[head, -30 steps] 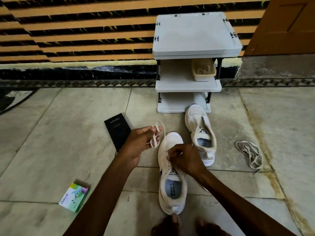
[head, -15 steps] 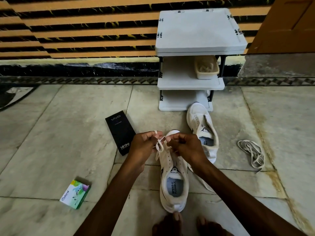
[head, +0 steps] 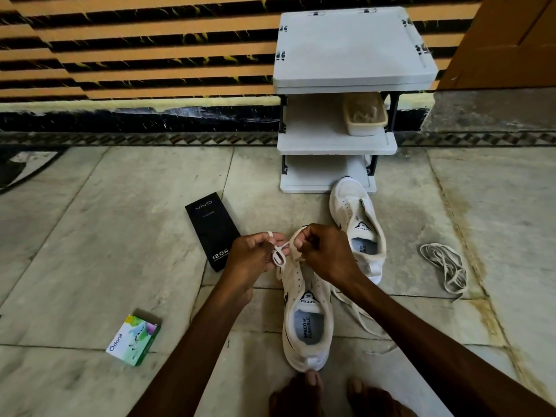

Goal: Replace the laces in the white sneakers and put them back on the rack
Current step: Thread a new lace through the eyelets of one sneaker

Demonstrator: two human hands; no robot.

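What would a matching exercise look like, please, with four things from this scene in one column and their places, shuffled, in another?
Things:
1. black box
2. green box
3. loose lace bundle
4. beige tub

Places:
A. on the middle shelf of the rack
B. on the floor, right of the far sneaker
C. on the floor, just beyond the left hand
D. on the floor at lower left, nearest the person

Pairs: 1-C, 2-D, 3-B, 4-A
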